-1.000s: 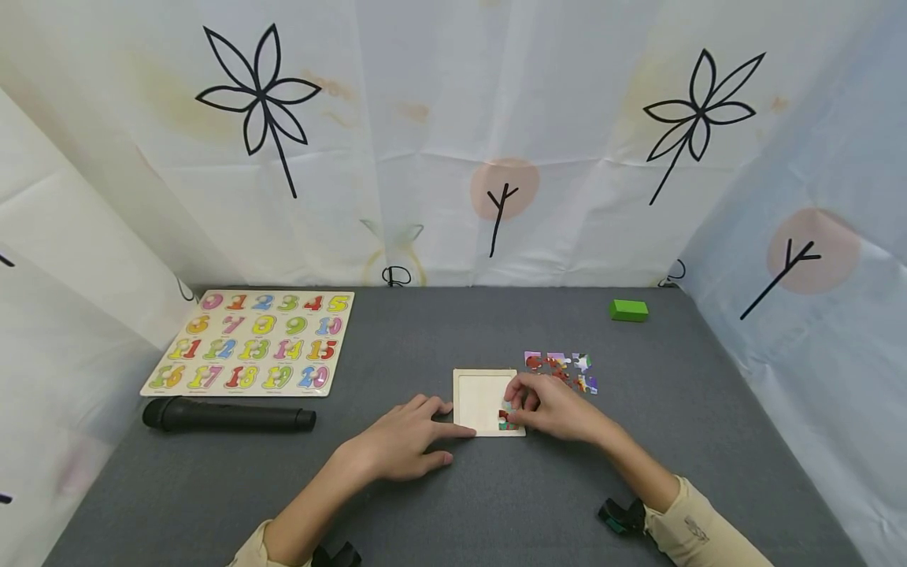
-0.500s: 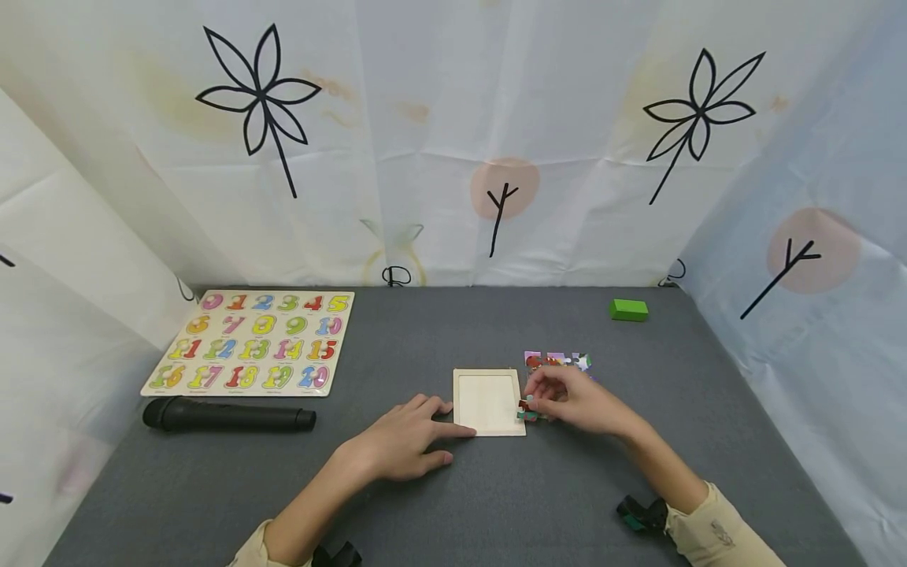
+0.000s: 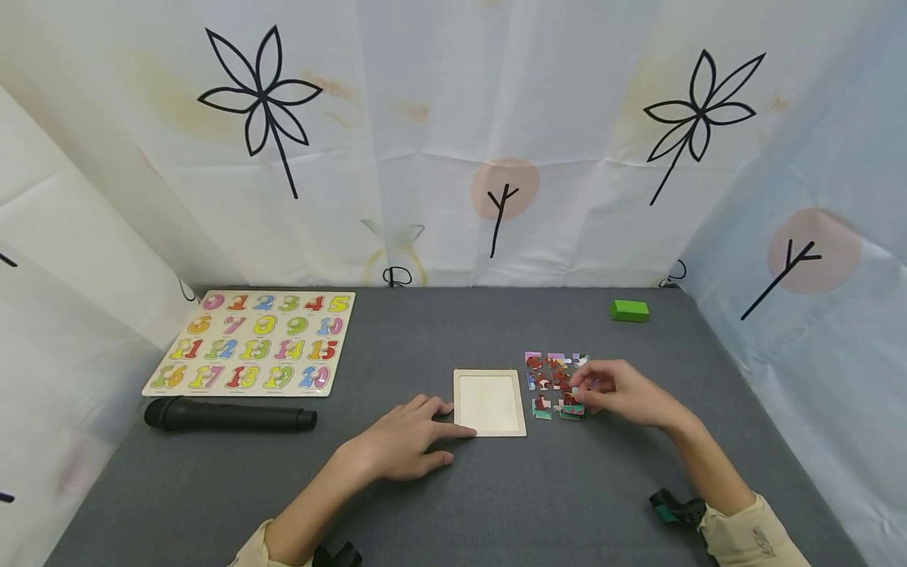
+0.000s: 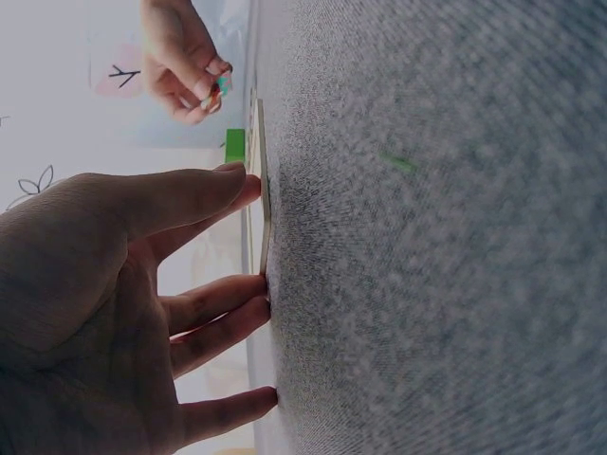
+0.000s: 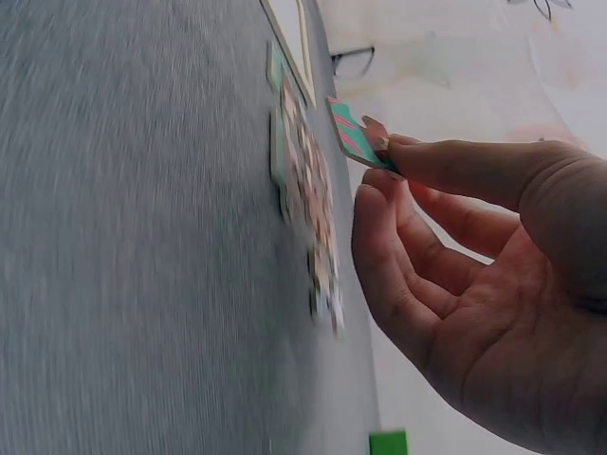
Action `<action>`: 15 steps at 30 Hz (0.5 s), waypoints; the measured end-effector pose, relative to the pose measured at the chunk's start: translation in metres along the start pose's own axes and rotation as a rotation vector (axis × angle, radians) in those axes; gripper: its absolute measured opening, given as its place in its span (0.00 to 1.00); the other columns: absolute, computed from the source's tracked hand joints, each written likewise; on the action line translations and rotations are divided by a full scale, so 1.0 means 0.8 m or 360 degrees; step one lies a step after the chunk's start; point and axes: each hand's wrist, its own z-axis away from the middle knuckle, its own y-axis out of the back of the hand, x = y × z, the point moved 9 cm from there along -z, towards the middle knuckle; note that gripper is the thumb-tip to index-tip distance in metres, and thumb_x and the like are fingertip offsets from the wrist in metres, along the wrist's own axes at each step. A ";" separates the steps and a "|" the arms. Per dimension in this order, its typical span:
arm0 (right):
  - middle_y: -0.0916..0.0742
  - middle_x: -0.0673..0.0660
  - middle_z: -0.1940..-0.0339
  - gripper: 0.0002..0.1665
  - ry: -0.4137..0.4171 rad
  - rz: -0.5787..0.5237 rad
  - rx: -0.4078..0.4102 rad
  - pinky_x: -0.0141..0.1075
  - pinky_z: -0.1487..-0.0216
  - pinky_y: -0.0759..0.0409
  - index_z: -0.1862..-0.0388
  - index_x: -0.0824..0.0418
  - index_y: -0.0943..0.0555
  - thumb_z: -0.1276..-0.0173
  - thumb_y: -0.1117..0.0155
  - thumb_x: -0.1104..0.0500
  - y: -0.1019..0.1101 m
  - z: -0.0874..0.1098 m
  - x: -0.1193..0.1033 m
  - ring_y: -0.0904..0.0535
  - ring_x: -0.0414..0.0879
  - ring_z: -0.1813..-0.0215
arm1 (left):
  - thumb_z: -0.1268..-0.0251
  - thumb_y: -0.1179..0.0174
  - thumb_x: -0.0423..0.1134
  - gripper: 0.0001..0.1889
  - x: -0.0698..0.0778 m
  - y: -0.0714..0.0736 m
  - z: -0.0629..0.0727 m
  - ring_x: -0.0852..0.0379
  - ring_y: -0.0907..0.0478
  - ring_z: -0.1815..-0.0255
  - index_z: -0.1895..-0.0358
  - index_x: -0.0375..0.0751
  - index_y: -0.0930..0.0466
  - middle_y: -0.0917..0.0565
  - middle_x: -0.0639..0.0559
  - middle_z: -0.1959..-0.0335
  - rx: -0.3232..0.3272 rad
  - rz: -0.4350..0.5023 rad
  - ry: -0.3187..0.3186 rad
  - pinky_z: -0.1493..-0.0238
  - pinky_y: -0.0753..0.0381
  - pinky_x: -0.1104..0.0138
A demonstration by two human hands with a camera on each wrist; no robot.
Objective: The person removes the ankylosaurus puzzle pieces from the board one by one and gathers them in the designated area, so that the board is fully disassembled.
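My right hand (image 3: 627, 394) pinches a jigsaw puzzle piece (image 5: 356, 135) between thumb and fingertip, with teal and pink on its face. In the right wrist view the piece is raised above the other puzzle pieces (image 5: 308, 175), which lie grouped on the table. From the head view, those pieces sit just right of a square wooden puzzle frame (image 3: 489, 402) with a bare inside. My left hand (image 3: 404, 439) rests at the frame's lower left, fingers extended, index fingertip on its near edge and another fingertip at its left side.
A number puzzle board (image 3: 258, 344) lies at the back left, with a black microphone (image 3: 230, 415) in front of it. At the back right is a green block (image 3: 629, 310). White printed curtains (image 3: 439, 118) stand behind and beside the grey table (image 3: 425, 512).
My right hand has lifted the puzzle piece out of the frame's lower right corner and carried it right, over the loose pieces. The left hand has stayed at the frame.
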 end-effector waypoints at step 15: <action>0.12 0.59 0.60 0.11 -0.0123 0.0093 -0.0058 0.35 0.63 0.13 0.46 0.74 0.17 0.19 0.37 0.66 0.015 0.020 0.032 0.17 0.37 0.65 | 0.23 0.32 0.47 0.25 0.000 0.001 0.001 0.45 0.25 0.27 0.26 0.67 0.19 0.22 0.45 0.25 0.0017 0.0002 -0.0017 0.32 0.19 0.43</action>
